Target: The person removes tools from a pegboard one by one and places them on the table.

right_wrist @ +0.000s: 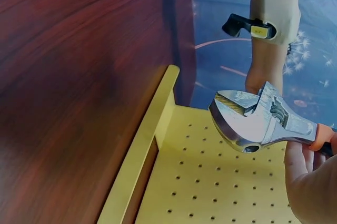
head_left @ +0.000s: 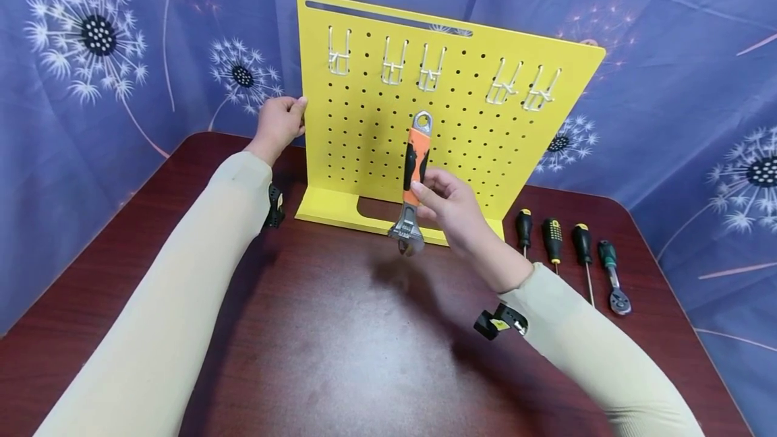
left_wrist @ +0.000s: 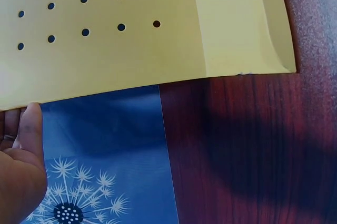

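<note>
My right hand (head_left: 452, 211) grips an adjustable wrench (head_left: 416, 160) by its orange and black handle. The wrench stands nearly upright, ring end up and metal head down, in front of a yellow pegboard (head_left: 376, 113). In the right wrist view the head of the adjustable wrench (right_wrist: 253, 121) shows its jaws a little apart. At the pegboard's left edge my left hand (head_left: 280, 123) pinches the rim, thumb in front and the other fingers partly hidden behind it. Several white wire hooks (head_left: 394, 63) line the upper part of the board.
To the right of the board lie three screwdrivers with black and yellow handles (head_left: 552, 238) and a ratchet with a green and black grip (head_left: 613, 278). The dark red wooden table (head_left: 340, 356) carries everything. A blue dandelion-print cloth (head_left: 182, 39) hangs behind.
</note>
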Motion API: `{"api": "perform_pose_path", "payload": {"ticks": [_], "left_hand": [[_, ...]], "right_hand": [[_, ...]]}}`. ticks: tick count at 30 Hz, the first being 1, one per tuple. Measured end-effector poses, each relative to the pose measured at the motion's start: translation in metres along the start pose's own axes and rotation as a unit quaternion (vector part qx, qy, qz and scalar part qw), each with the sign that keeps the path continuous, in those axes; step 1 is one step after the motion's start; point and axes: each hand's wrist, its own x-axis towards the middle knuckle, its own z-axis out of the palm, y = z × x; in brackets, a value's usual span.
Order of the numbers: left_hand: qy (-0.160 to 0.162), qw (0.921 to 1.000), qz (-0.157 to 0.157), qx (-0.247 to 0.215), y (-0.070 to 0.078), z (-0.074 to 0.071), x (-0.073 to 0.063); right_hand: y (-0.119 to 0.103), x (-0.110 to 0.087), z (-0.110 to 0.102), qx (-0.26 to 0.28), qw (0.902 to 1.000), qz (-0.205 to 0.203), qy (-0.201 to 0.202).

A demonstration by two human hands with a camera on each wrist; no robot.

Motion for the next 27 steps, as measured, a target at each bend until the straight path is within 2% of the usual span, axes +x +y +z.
{"api": "perform_pose_path", "payload": {"ticks": [10, 19, 27], "left_hand": [[0.0, 1.0, -0.004, -0.006, -0.002, 0.0, 0.001], [0.001, 1.0, -0.007, -0.002, -0.001, 0.001, 0.001], [0.0, 1.0, -0.003, -0.005, -0.001, 0.001, 0.002]], "right_hand": [[0.006, -0.02, -0.027, 0.015, 0.9997, 0.016, 0.001], [0.008, -0.037, -0.047, 0.022, 0.9993, 0.016, 0.025], [0.013, -0.047, -0.073, 0.024, 0.9981, 0.034, 0.047]]}}
